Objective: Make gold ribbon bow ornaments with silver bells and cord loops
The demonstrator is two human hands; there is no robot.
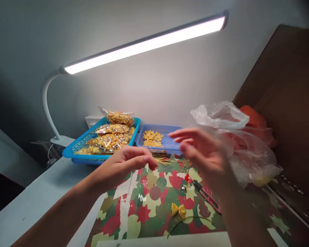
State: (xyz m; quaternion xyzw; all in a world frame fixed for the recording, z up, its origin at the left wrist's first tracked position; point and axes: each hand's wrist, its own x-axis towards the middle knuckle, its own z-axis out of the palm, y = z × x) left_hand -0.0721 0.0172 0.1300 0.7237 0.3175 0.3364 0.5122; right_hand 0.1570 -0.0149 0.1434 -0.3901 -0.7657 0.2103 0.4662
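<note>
My left hand (134,159) hovers over the near side of a small pile of thin gold strips (164,160), its fingers loosely bent and nothing visible in them. My right hand (203,151), blurred, is raised in front of the right end of a blue-violet basket (170,129); its fingers are apart and hold nothing I can see. Yellow bows (153,138) fill the left part of that basket. Closer to me, a single yellow bow (178,210) lies on the patterned sheet (154,206), beside a thin curved strip (195,218).
At left, a turquoise basket (67,151) bears clear bags (105,142) of gold bows and silver bells. A red-handled cutter (207,197), a silver bell (183,189) and a red bit (187,177) lie at right. Plastic bags (252,154) stand beyond; a lamp (149,44) hangs overhead.
</note>
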